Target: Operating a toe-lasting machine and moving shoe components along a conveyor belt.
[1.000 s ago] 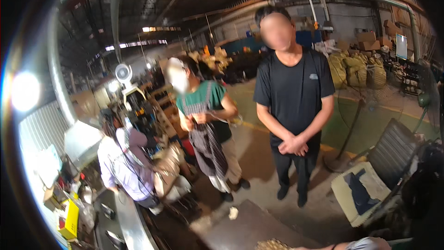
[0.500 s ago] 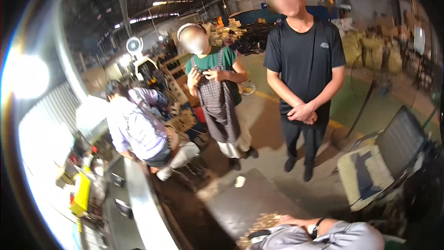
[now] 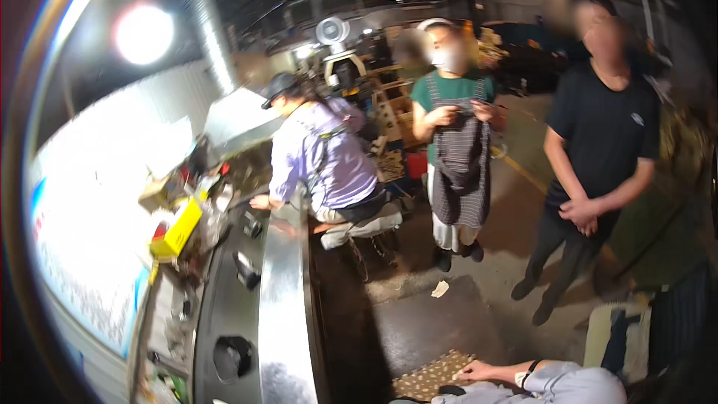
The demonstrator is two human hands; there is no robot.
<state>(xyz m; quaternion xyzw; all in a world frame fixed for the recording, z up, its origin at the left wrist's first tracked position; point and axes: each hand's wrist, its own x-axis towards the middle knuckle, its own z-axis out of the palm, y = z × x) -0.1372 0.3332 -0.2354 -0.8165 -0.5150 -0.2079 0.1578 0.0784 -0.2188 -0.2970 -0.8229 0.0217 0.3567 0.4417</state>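
At the lower edge, my right hand (image 3: pixel 474 371) lies on a brown cloth with pale spots (image 3: pixel 430 378). The fingers point left, look loosely stretched, and no object shows in them. A dark band (image 3: pixel 532 366) circles the wrist, beside a light grey sleeve (image 3: pixel 572 383). My left hand is out of the picture. To the left runs a dark belt (image 3: pixel 213 307) with a shiny metal edge (image 3: pixel 280 314). A rounded black piece (image 3: pixel 232 359) rests on its near part, and smaller black pieces (image 3: pixel 247 269) lie farther along it.
A person in a lilac top (image 3: pixel 336 153) sits beside the belt with one hand at its edge. Two people, in a checked apron (image 3: pixel 462 172) and a black shirt (image 3: pixel 606 135), stand ahead. A yellow box (image 3: pixel 179 228) is left; a chair (image 3: pixel 617 337) is right.
The view has swung left, so people and belt appear farther right. My right hand still lies on the spotted cloth, now more exposed. The seated person is more upright.
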